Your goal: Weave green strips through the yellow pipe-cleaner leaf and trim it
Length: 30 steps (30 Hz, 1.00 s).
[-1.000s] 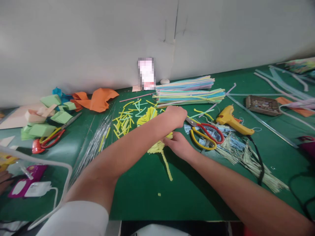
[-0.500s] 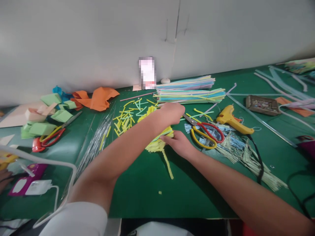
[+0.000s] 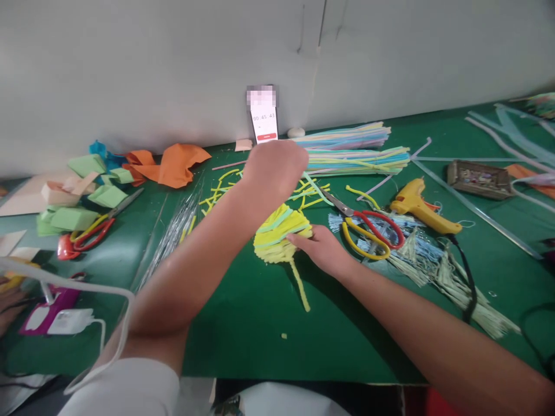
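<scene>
My right hand pinches the right edge of a yellow leaf shape made of fuzzy pipe cleaners, with mint stripes across it and a stem pointing down toward me. My left hand is curled above the far end of the leaf, over cut pipe cleaner pieces. Its fingertips are hidden, so whatever they grip cannot be made out. A mint strip shows just right of that hand. Scissors with red and yellow handles lie open to the right of my right hand.
Pipe cleaner bundles and a lit phone are by the wall. A yellow glue gun, a small box and tassels lie right. Left are silver wires, folded paper, more scissors and a white cable.
My left hand has moved up and away from the leaf toward the cut pieces and bundles, uncovering more of the leaf. My right hand keeps its hold. The view has shifted slightly.
</scene>
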Tool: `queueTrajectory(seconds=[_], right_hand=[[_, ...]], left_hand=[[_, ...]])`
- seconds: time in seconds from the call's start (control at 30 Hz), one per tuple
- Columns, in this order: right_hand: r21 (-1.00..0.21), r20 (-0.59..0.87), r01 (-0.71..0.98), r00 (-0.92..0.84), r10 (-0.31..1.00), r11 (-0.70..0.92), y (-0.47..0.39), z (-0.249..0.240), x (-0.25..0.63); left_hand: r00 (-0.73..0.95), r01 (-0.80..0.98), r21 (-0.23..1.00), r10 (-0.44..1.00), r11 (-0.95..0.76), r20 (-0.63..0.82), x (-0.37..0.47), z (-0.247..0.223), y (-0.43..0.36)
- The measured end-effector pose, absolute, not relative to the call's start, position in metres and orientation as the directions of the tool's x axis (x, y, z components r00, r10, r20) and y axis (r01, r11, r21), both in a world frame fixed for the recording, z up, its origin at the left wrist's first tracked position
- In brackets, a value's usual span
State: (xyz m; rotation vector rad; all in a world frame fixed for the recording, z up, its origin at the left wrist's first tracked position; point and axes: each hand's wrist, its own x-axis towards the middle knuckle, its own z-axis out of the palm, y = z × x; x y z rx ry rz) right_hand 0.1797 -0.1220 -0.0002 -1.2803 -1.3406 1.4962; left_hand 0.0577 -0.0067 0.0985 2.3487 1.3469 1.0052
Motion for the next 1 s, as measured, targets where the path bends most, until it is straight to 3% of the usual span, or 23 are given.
queueTrajectory(seconds=[0.1, 0.17, 0.27, 0.4, 0.53, 0.73, 1.0], right_hand=[[-0.979, -0.2, 0.062, -0.186, 0.962, -0.192, -0.122, 0.0, 0.18], [-0.979, -0.204, 0.03, -0.172, 0.964, -0.202, -0.122, 0.0, 0.179], [-0.974, -0.224, 0.012, -0.17, 0.96, -0.226, -0.122, 0.0, 0.179], [-0.967, -0.248, -0.005, -0.187, 0.95, -0.254, -0.123, -0.001, 0.179], [-0.971, -0.222, -0.067, -0.108, 0.969, -0.23, -0.121, -0.005, 0.18], [-0.905, -0.237, -0.385, 0.096, 0.967, -0.183, -0.116, -0.006, 0.181], [-0.902, -0.202, -0.408, 0.119, 0.972, -0.137, -0.116, -0.005, 0.184]], left_hand=[[0.346, 0.721, 0.412, 0.805, -0.557, 0.482, 0.033, 0.117, -0.023], [0.252, 0.62, 0.568, 0.823, -0.541, 0.509, 0.023, 0.118, -0.027], [0.051, 0.308, 0.818, 0.867, -0.485, 0.495, 0.018, 0.108, -0.021], [-0.137, 0.095, 0.875, 0.864, -0.475, 0.484, 0.014, 0.098, -0.007], [-0.189, 0.047, 0.875, 0.855, -0.482, 0.482, 0.002, 0.099, -0.001], [-0.276, 0.006, 0.886, 0.851, -0.464, 0.447, -0.006, 0.068, -0.026], [-0.24, 0.072, 0.884, 0.852, -0.462, 0.465, 0.007, 0.014, -0.066]])
